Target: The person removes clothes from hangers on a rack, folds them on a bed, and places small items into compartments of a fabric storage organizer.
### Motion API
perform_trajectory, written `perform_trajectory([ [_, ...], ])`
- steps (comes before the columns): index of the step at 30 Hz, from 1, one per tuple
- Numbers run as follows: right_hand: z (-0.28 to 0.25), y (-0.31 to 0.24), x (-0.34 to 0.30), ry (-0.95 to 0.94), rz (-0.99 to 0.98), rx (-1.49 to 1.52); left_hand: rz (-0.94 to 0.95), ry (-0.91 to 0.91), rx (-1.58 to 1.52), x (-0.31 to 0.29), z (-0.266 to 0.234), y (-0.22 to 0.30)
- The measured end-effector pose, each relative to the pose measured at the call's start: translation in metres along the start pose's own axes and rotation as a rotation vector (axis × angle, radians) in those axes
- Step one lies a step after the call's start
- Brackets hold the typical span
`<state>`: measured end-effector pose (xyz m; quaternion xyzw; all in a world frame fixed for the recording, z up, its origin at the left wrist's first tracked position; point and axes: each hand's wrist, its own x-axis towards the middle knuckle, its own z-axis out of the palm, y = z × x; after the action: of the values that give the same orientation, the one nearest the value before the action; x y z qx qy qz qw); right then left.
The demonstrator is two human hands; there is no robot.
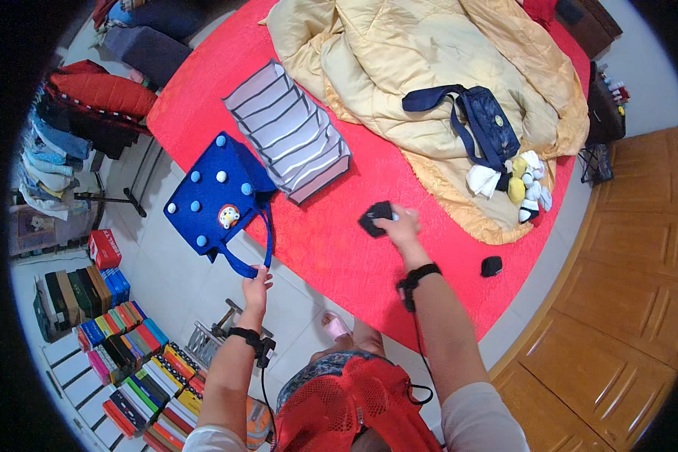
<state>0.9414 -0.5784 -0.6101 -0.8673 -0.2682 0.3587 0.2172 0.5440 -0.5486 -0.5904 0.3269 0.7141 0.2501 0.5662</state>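
Observation:
My left hand (257,288) grips the handle of a blue felt tote bag (196,184). The bag leans at the bed's left edge, with pale blue and white pompoms and a small white-and-red animal badge on its front. In my right hand (404,228), above the red bedcover, is a small black folded cloth bundle (376,219), pinched at its right side. A similar small black bundle (491,266) lies on the bed to the right. Just beyond the tote bag lies a white organizer with dark trim (316,179), its several long compartments facing up.
A crumpled yellow quilt (369,68) covers the bed's far part. On it lie a navy shoulder bag (490,124) and a pile of rolled white, yellow and black socks (531,181). Shoe boxes (139,361) fill a floor rack at left; wooden cabinets (618,316) stand at right.

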Motion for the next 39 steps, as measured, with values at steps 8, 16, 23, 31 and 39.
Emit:
perform_trajectory([
  [8,0.014,0.014,-0.069,0.201,-0.264,0.095,0.081,-0.251,0.083,-0.061,0.006,-0.024],
  [16,-0.119,0.174,-0.094,0.411,0.172,-0.065,0.103,-0.462,0.076,-0.112,0.064,-0.037],
  [23,-0.175,0.225,-0.068,0.399,0.166,-0.019,0.342,-0.457,0.123,-0.114,0.139,-0.077],
  [31,-0.155,0.246,-0.034,0.28,0.06,0.174,0.154,-0.055,0.733,-0.116,0.216,-0.092],
  [39,-0.122,0.142,-0.031,-0.01,-0.274,0.425,-0.059,0.013,1.206,-0.121,0.246,-0.057],
])
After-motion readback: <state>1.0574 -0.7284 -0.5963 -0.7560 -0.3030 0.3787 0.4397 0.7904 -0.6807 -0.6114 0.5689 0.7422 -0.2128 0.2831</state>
